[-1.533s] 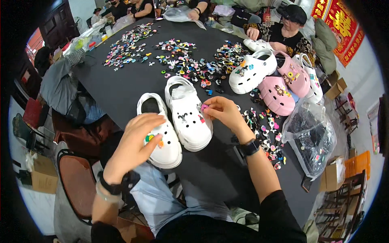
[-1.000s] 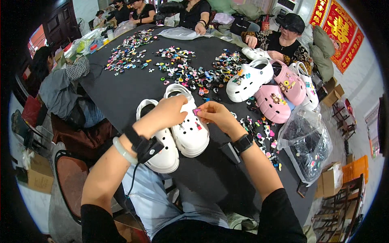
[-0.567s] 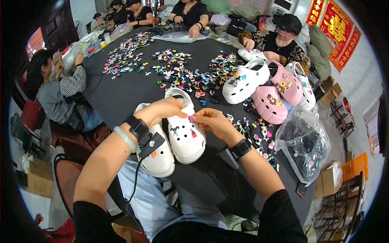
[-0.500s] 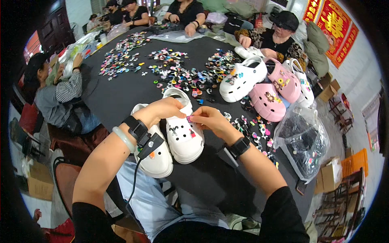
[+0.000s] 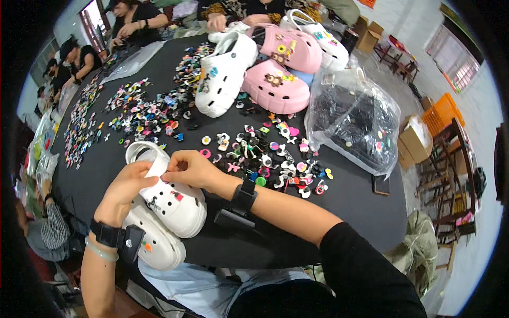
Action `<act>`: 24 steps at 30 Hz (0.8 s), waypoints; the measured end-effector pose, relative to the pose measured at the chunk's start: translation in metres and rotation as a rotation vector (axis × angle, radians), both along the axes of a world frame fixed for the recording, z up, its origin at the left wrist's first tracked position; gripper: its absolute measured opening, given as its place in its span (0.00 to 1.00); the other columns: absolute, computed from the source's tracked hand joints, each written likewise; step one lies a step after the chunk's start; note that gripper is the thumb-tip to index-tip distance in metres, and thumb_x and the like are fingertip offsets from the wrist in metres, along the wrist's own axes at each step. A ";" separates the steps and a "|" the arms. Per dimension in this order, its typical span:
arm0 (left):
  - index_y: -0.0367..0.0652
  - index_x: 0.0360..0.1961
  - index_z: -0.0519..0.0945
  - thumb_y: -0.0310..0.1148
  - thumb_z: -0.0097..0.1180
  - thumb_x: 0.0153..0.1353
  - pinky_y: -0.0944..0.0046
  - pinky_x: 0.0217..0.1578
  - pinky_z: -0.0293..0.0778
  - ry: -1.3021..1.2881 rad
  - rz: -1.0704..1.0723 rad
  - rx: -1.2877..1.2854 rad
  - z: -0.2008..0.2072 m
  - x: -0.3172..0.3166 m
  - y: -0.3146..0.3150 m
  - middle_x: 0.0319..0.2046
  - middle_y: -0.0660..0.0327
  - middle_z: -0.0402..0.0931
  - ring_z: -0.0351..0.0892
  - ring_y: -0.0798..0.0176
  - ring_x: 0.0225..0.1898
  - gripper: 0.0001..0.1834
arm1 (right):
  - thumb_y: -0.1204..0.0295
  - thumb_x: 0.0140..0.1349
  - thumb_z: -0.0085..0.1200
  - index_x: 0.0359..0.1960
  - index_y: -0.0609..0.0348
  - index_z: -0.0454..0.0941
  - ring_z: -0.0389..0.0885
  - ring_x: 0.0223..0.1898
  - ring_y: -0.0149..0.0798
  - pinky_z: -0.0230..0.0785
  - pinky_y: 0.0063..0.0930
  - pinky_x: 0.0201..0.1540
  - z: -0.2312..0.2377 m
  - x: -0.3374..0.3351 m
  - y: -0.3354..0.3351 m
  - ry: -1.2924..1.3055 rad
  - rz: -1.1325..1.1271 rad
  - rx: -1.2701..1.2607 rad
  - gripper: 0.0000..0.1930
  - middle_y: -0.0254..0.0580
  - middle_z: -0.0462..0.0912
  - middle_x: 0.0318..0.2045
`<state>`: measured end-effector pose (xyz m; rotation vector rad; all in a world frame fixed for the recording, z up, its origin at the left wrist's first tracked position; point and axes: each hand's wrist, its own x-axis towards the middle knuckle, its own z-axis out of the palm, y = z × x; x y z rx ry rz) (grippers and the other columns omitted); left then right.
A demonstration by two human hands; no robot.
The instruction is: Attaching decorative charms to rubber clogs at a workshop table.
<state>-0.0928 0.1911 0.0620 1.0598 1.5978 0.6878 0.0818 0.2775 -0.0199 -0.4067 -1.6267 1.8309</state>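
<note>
A white clog (image 5: 186, 214) rests at the near left of the table, with a small red charm (image 5: 175, 196) and a dark charm (image 5: 154, 203) in its holes. My left hand (image 5: 126, 186) is closed around its opening and strap, thumb on the upper. At the upper's rear edge, my right hand (image 5: 190, 168) pinches a tiny pink charm, mostly hidden by the fingertips. Beside and partly under this clog lies its white mate (image 5: 158, 245), which bears an orange charm.
Loose charms (image 5: 260, 159) cover the table to the right and further off. White and pink clogs (image 5: 275, 98) are stacked beyond them. A clear plastic bag (image 5: 352, 124) lies at right, near a phone (image 5: 380, 185). Several people (image 5: 82, 63) sit around the table.
My view has turned right, so the table and clogs appear further left. Both hands stay at the same clog; the pink charm is now more covered by my right fingers.
</note>
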 end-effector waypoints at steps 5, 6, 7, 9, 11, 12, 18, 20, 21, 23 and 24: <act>0.33 0.50 0.75 0.21 0.55 0.56 0.69 0.46 0.71 -0.102 0.105 0.044 0.000 0.007 -0.006 0.42 0.58 0.79 0.78 0.67 0.43 0.18 | 0.56 0.35 0.75 0.59 0.56 0.65 0.65 0.55 0.46 0.62 0.33 0.56 -0.006 -0.006 0.018 -0.384 0.033 -0.002 0.47 0.53 0.64 0.54; 0.33 0.50 0.75 0.21 0.55 0.56 0.69 0.46 0.71 -0.090 0.102 0.033 0.001 0.008 -0.007 0.42 0.58 0.79 0.78 0.67 0.43 0.18 | 0.58 0.37 0.75 0.63 0.59 0.60 0.67 0.57 0.49 0.63 0.36 0.57 -0.007 -0.007 0.020 -0.382 0.052 -0.026 0.50 0.57 0.66 0.57; 0.33 0.49 0.75 0.20 0.55 0.56 0.69 0.46 0.70 -0.084 0.108 0.041 0.002 0.009 -0.007 0.43 0.57 0.79 0.78 0.67 0.43 0.18 | 0.59 0.38 0.75 0.65 0.61 0.57 0.68 0.57 0.50 0.64 0.36 0.57 -0.008 -0.008 0.023 -0.330 0.118 -0.090 0.52 0.59 0.65 0.58; 0.33 0.49 0.75 0.20 0.54 0.57 0.69 0.47 0.70 -0.081 0.099 0.046 0.003 0.009 -0.007 0.43 0.57 0.79 0.77 0.68 0.43 0.17 | 0.63 0.41 0.74 0.65 0.68 0.55 0.72 0.56 0.49 0.67 0.37 0.54 -0.009 -0.010 0.026 -0.278 0.229 -0.162 0.51 0.62 0.69 0.57; 0.33 0.48 0.75 0.20 0.54 0.57 0.69 0.47 0.70 -0.075 0.100 0.027 0.004 0.010 -0.006 0.42 0.57 0.79 0.77 0.68 0.43 0.16 | 0.64 0.42 0.73 0.65 0.68 0.56 0.73 0.55 0.48 0.68 0.36 0.54 -0.011 -0.011 0.025 -0.227 0.270 -0.185 0.50 0.61 0.71 0.55; 0.33 0.48 0.75 0.20 0.53 0.57 0.69 0.46 0.70 -0.079 0.089 0.026 0.005 0.010 -0.005 0.42 0.57 0.79 0.77 0.68 0.43 0.16 | 0.66 0.43 0.73 0.64 0.69 0.58 0.73 0.54 0.47 0.68 0.35 0.54 -0.012 -0.013 0.025 -0.199 0.316 -0.212 0.48 0.60 0.72 0.54; 0.33 0.48 0.74 0.19 0.52 0.57 0.69 0.47 0.70 -0.072 0.076 0.036 0.004 0.011 -0.005 0.43 0.58 0.78 0.77 0.69 0.43 0.16 | 0.64 0.45 0.70 0.64 0.60 0.62 0.74 0.54 0.49 0.66 0.37 0.57 -0.026 -0.021 0.004 -0.244 -0.023 0.159 0.44 0.58 0.73 0.54; 0.34 0.48 0.74 0.19 0.51 0.58 0.69 0.47 0.70 -0.061 0.078 0.027 0.003 0.011 -0.005 0.43 0.59 0.78 0.76 0.69 0.43 0.16 | 0.62 0.43 0.70 0.65 0.54 0.62 0.73 0.53 0.51 0.66 0.39 0.57 -0.030 -0.023 0.001 -0.295 -0.100 0.157 0.44 0.56 0.71 0.54; 0.34 0.49 0.73 0.19 0.51 0.58 0.70 0.47 0.69 -0.065 0.061 0.037 0.003 0.010 -0.004 0.43 0.59 0.78 0.76 0.69 0.44 0.16 | 0.61 0.43 0.70 0.65 0.52 0.63 0.73 0.53 0.50 0.67 0.39 0.56 -0.032 -0.023 0.003 -0.265 -0.079 0.105 0.44 0.55 0.71 0.54; 0.34 0.49 0.73 0.20 0.51 0.58 0.70 0.47 0.69 -0.042 0.055 0.024 0.004 0.010 -0.004 0.43 0.60 0.78 0.76 0.70 0.44 0.16 | 0.62 0.43 0.70 0.65 0.51 0.63 0.73 0.52 0.50 0.68 0.38 0.55 -0.034 -0.022 0.005 -0.227 -0.067 0.095 0.44 0.55 0.71 0.54; 0.35 0.48 0.73 0.20 0.51 0.58 0.70 0.47 0.69 -0.043 0.026 0.033 0.004 0.010 -0.003 0.43 0.60 0.78 0.75 0.70 0.45 0.15 | 0.62 0.43 0.70 0.65 0.51 0.63 0.73 0.51 0.49 0.68 0.37 0.54 -0.035 -0.022 0.005 -0.203 -0.074 0.120 0.45 0.55 0.71 0.54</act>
